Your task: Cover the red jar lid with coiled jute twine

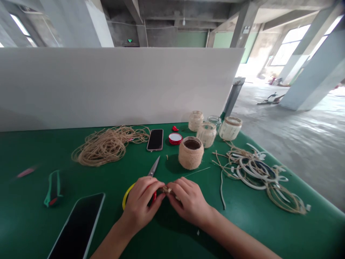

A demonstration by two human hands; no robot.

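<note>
Firmly pinching a small twine tuft (167,190) between closed left hand (138,205) and right hand (188,201) to prevent slipping

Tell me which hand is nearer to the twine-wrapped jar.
Right. The right hand sits just in front of the jar; the left hand is farther, to its front left.

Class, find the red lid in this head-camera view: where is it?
In the head view, the red lid lies toward the far edge of the green table, right of the black phone and just behind the twine-wrapped jar.
</note>
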